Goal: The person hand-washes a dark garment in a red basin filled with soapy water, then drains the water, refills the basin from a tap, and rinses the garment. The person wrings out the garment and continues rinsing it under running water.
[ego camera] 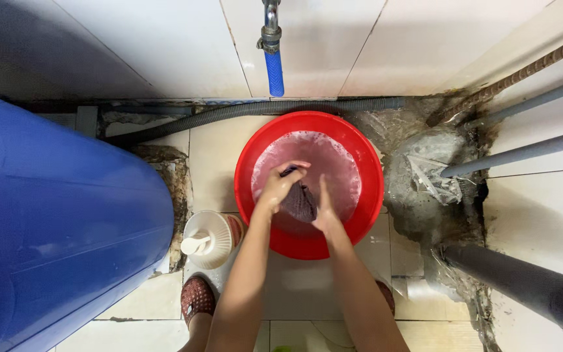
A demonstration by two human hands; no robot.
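A round red basin [360, 225] stands on the tiled floor, holding foamy, pinkish water. Over it, my left hand [279, 185] and my right hand [324, 208] both grip a dark, wet piece of cloth [299, 203] between them. The left hand closes over the cloth's upper end, while the right presses against its right side. The cloth hangs just above the water, partly hidden by my fingers.
A tap with a blue nozzle [272, 65] juts from the tiled wall above the basin. A big blue drum [53, 221] fills the left. A white pump bottle [208, 238] sits beside the basin. Grey hose [229, 112] and pipes [522, 287] run behind and right. My sandalled foot [197, 298] is below.
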